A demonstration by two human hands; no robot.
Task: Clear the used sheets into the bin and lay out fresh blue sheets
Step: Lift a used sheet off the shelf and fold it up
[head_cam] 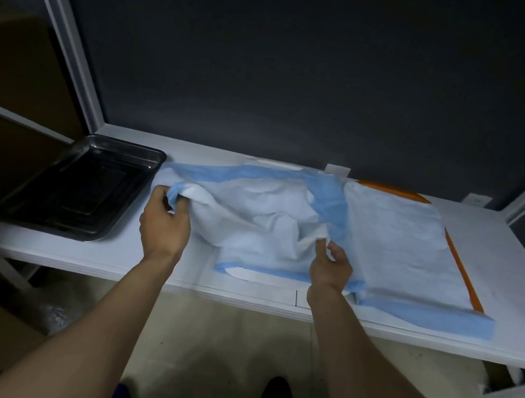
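Left hand (165, 222) grips the used sheet (252, 211) at its 9 o'clock corner, and right hand (331, 266) pinches its 4 o'clock edge. The sheet is bunched mid-table (502, 273), not binned; no bin in view. Second sheet (396, 242) lies flat at 3 o'clock, tray (83, 182) at 9. Looks early: clearing unfinished, fresh sheets unlaid.

White table (503, 267): tray (82, 189), sheets (259, 212), folded stack (403, 243)
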